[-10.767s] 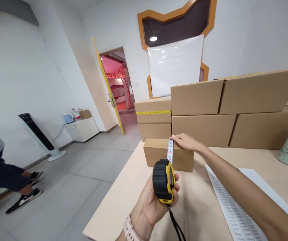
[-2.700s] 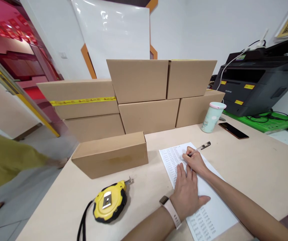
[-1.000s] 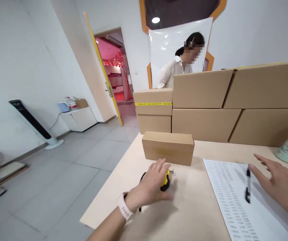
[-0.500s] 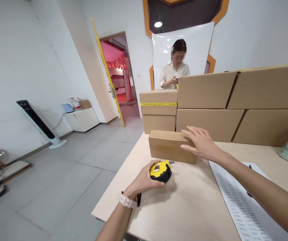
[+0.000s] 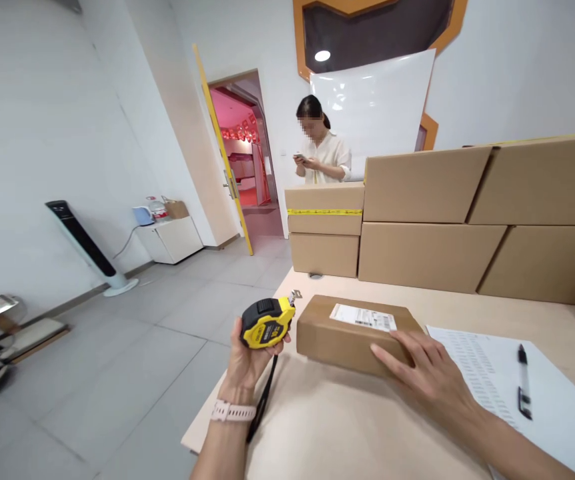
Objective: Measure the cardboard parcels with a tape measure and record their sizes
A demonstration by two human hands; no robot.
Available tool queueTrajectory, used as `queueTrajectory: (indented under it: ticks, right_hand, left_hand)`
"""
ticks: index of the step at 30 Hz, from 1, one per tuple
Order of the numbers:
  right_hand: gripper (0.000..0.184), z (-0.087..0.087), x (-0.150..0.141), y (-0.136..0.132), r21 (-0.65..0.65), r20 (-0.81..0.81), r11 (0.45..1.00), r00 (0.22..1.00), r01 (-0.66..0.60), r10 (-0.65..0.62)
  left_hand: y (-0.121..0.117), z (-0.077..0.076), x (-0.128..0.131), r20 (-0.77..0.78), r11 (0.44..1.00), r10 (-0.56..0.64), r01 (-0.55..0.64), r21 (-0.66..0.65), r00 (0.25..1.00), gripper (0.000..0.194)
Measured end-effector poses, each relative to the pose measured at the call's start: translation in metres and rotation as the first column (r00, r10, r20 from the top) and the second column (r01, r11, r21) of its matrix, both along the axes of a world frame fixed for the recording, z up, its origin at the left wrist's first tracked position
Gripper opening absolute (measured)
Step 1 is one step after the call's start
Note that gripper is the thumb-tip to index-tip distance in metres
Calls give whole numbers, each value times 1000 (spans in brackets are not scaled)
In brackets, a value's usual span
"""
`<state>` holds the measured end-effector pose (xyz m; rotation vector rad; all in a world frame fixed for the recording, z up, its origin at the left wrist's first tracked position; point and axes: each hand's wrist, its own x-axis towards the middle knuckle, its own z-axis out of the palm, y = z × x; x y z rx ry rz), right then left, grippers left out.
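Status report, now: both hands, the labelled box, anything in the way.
Left hand: gripping tape measure. Right hand: on labelled box, label up. Pen on paper, right of box, seemingly not in the way.

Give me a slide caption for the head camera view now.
Left hand holding a yellow-and-black tape measure, right hand on a labelled box, stacked cartons behind.

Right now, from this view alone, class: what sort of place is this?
Probably an office or packing room: stacked cardboard boxes, a carton bearing what looks like a shipping label, and a printed sheet.
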<state>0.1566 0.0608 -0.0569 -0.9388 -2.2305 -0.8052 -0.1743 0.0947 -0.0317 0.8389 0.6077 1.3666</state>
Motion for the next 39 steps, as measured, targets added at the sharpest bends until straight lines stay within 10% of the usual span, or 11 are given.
queueTrajectory:
  ticks: [5, 9, 12, 15, 21, 24, 30, 39]
  right_hand:
    - [35, -25, 22, -19, -92, 22, 986, 990, -139, 141]
    - [23, -3, 19, -21, -392, -407, 906, 913, -162, -13]
    - [27, 31, 4, -15, -698, -660, 612, 666, -373, -348]
    - [40, 59, -11, -2, -640, -748, 354, 446, -682, -492]
    - [34, 64, -31, 13, -454, -755, 121, 309, -883, -578]
    - [33, 64, -22, 20, -363, -747, 142, 196, -921, -635]
    - [26, 56, 42, 42, -345, -758, 369, 25, -863, -652]
    - [40, 8, 61, 44, -582, -696, 334, 241, -742, -677]
  left_hand:
    - [1, 5, 3, -47, 998, -59, 58, -9, 997, 60]
    - [9, 19, 21, -162, 984, -177, 180, 4, 971, 57]
    - [16, 34, 43, -263, 951, -295, 308, 9, 919, 52]
    - [23, 41, 65, -343, 910, -384, 415, 20, 857, 45]
    - [24, 34, 74, -450, 882, -408, 470, 29, 794, 40]
    - [24, 34, 59, -500, 895, -371, 446, 33, 783, 44]
    - [44, 29, 11, -583, 972, -194, 235, -6, 789, 45]
    - [54, 16, -26, -668, 992, -117, 57, -111, 735, 45]
